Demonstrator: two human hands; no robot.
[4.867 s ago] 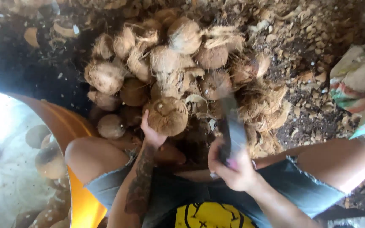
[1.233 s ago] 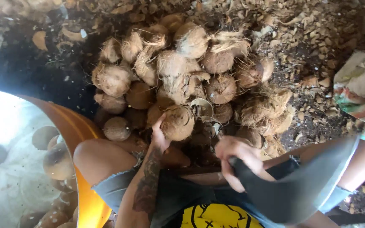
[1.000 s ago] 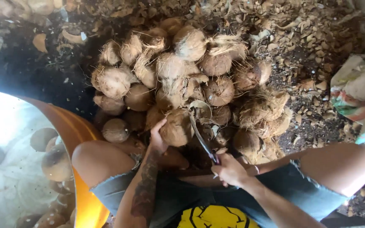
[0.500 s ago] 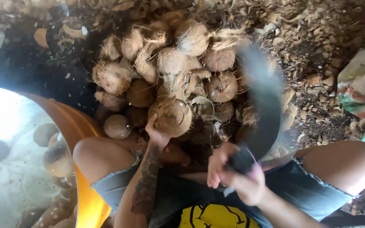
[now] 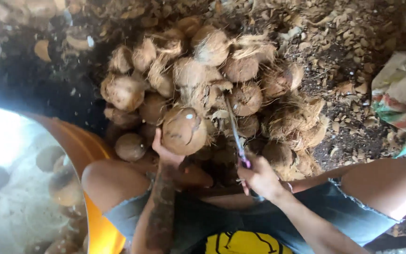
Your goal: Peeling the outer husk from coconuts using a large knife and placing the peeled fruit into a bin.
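Note:
My left hand [image 5: 164, 151] holds up a brown husked coconut [image 5: 183, 131], cupping it from below; a small white nick shows near its top. My right hand [image 5: 258, 177] grips the handle of a long knife [image 5: 234, 133], whose thin blade points away from me just right of the coconut. Both hands are above my knees, in front of a heap of fibrous coconuts [image 5: 222, 80].
An orange tub [image 5: 92, 188] at the left holds water with several floating coconuts. Husk scraps and shell chips [image 5: 348, 56] cover the dark ground at the right. A patterned sack [image 5: 400, 94] lies at the right edge.
The knife, raised and blurred half a second ago, has come down beside the coconut. My left hand has kept hold of the coconut and turned it.

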